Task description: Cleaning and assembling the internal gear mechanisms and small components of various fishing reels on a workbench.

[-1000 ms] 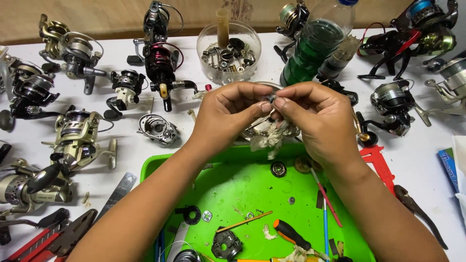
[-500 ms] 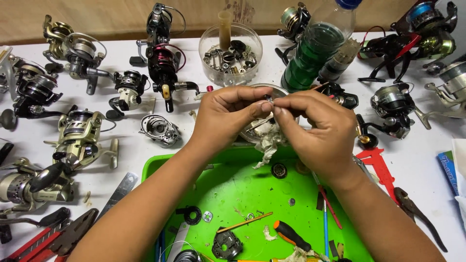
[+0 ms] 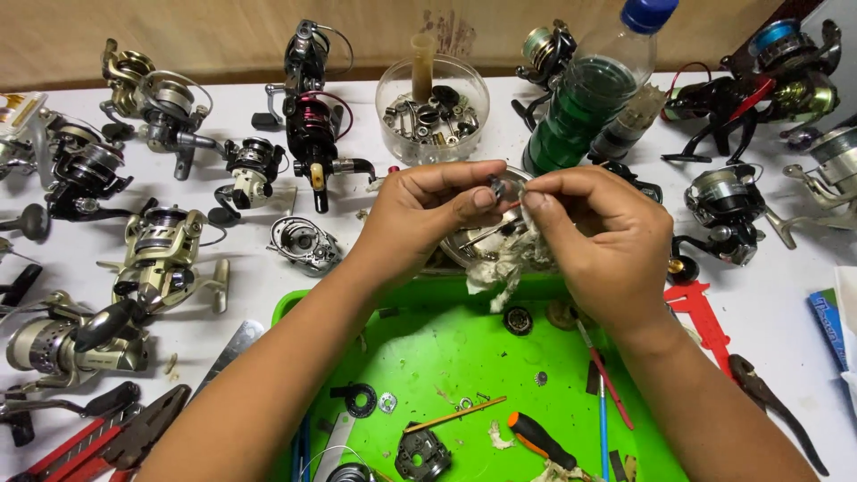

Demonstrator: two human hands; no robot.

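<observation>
I see both hands meeting above the far edge of the green tray (image 3: pixel 428 357). My left hand (image 3: pixel 420 219) pinches a small metal part (image 3: pixel 496 187) between thumb and fingertips, fingers curled narrow around it. My right hand (image 3: pixel 598 241) closes in from the other side, its fingertips touching the same part and gripping a crumpled rag (image 3: pixel 504 259) that hangs down below the two hands. The part sits right between the thumbs, held up off the tray. Behind the hands stand a clear tub (image 3: pixel 433 112) of small pieces and a bottle (image 3: pixel 594 89). Reels (image 3: pixel 165 254) lie all around on the table (image 3: pixel 786 312).
</observation>
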